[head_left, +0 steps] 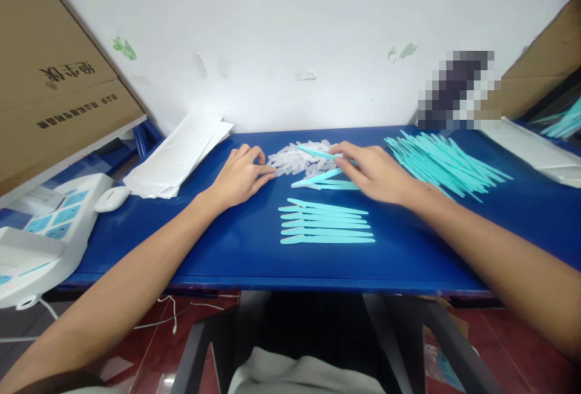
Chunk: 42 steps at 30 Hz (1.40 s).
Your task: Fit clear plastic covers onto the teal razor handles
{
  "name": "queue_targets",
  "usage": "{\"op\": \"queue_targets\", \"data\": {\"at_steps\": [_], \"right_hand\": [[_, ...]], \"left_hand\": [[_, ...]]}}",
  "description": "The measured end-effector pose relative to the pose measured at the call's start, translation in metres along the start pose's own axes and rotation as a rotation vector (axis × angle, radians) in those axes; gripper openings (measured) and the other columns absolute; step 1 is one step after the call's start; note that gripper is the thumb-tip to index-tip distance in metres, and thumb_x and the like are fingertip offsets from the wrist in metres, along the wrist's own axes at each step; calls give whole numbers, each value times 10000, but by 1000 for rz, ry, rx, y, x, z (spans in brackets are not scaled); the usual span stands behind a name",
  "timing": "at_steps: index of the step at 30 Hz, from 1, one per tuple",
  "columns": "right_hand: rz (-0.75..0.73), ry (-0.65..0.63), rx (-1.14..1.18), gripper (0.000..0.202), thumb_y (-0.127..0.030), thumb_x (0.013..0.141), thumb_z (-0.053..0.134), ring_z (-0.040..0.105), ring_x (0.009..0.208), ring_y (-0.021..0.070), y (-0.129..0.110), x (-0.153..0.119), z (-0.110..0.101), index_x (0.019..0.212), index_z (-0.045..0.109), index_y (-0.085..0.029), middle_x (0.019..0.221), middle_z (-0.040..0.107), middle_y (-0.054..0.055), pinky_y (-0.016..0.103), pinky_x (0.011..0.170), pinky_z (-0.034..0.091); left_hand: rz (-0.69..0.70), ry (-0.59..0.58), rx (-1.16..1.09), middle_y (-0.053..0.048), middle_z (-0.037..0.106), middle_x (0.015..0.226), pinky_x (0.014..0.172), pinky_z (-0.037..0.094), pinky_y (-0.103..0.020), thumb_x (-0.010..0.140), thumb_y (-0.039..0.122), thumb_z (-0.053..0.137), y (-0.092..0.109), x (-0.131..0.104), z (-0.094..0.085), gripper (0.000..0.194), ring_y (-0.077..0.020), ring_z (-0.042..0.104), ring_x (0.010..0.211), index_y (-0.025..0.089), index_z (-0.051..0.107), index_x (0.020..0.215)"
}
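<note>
A pile of small translucent white caps [295,157] lies on the blue table. At its left edge is my left hand [242,175], thumb and fingertips closed near a cap, the held part too small to name. My right hand [370,170] pinches a turquoise stick [315,152] that points left over the pile. Beneath that hand lie a few more turquoise sticks [329,184], some with whitish tips. Nearer the front edge, several turquoise sticks [331,239] are laid side by side in a row. A large heap of turquoise sticks [447,161] is right of my right hand.
White paper sheets or bags [177,155] lie at the back left, beside a white power strip [68,218] and a small white case [112,199]. A cardboard box [68,73] stands far left. More white packaging [540,149] lies at the right. A wall [272,37] rises behind.
</note>
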State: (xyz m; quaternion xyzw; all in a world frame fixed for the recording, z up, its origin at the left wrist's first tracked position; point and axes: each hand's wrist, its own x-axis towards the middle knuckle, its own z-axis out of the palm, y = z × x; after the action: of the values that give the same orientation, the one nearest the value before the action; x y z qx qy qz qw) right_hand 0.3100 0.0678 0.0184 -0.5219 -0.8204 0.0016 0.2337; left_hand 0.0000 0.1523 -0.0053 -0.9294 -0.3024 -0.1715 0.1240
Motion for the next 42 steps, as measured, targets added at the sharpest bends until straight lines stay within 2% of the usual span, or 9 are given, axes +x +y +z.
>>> {"op": "queue_targets", "data": {"at_steps": [7, 12, 15, 19, 24, 29, 33, 36, 42], "right_hand": [[26, -20, 56, 272, -368, 996, 453, 436, 461, 163, -5, 0, 0, 1027, 660, -195, 504, 493, -36, 298, 556, 276], [46, 5, 82, 201, -291, 925, 485, 431, 484, 158, -6, -1, 1, 962, 657, -195, 530, 516, -29, 297, 564, 283], [42, -7, 83, 214, -285, 923, 475, 432, 504, 161, -6, -1, 1, 988, 657, -194, 543, 514, -29, 297, 570, 290], [23, -2, 92, 219, -295, 944, 466, 440, 510, 162, -7, -1, 1, 996, 654, -196, 549, 511, -32, 298, 585, 304], [-20, 2, 113, 234, -302, 953, 461, 418, 480, 157, -7, -2, 1, 1012, 661, -195, 534, 500, -40, 305, 599, 323], [-16, 7, 132, 243, -312, 954, 469, 426, 506, 153, -8, -2, 1, 1012, 674, -195, 581, 545, -23, 307, 604, 333], [1, 4, 200, 236, -326, 953, 484, 461, 554, 152, -9, -2, 0, 975, 682, -199, 681, 630, 3, 305, 610, 345], [16, -14, 253, 241, -333, 954, 480, 500, 596, 159, -10, -3, 0, 940, 685, -206, 723, 654, 10, 302, 621, 356], [49, -12, 279, 222, -309, 921, 490, 496, 614, 160, -9, -2, 2, 858, 672, -197, 697, 627, 9, 302, 622, 350]], "left_hand": [[-63, 142, -161, -120, 739, 1014, 845, 456, -458, 998, 341, 534, 6, 3, -1, 293, -283, 588, 945, 203, 793, 1017], [-260, 312, -468, -67, 797, 956, 760, 546, -340, 966, 343, 600, 22, 5, -9, 236, -207, 706, 823, 195, 778, 1009], [-329, 333, -640, -73, 799, 952, 783, 585, -323, 905, 342, 688, 29, 6, -7, 198, -202, 732, 830, 172, 776, 958], [-369, 309, -767, -94, 783, 979, 815, 618, -347, 864, 362, 738, 30, 7, -1, 262, -205, 737, 851, 159, 765, 1027], [-364, 308, -779, -88, 727, 980, 834, 635, -354, 869, 341, 711, 28, 8, -1, 205, -184, 716, 852, 159, 767, 943], [-343, 436, -832, -61, 651, 957, 863, 645, -349, 854, 259, 693, 30, 6, -2, 91, -199, 741, 939, 170, 691, 869], [-253, 443, -755, -56, 662, 961, 786, 647, -310, 855, 227, 685, 31, 4, -4, 130, -180, 737, 882, 185, 676, 978], [-190, 416, -637, -64, 716, 966, 822, 631, -322, 879, 248, 687, 32, 4, -5, 205, -172, 723, 853, 186, 682, 1074], [-79, 429, -491, -54, 755, 958, 797, 588, -300, 920, 274, 685, 32, 3, -6, 178, -162, 708, 840, 186, 698, 1073]]}}
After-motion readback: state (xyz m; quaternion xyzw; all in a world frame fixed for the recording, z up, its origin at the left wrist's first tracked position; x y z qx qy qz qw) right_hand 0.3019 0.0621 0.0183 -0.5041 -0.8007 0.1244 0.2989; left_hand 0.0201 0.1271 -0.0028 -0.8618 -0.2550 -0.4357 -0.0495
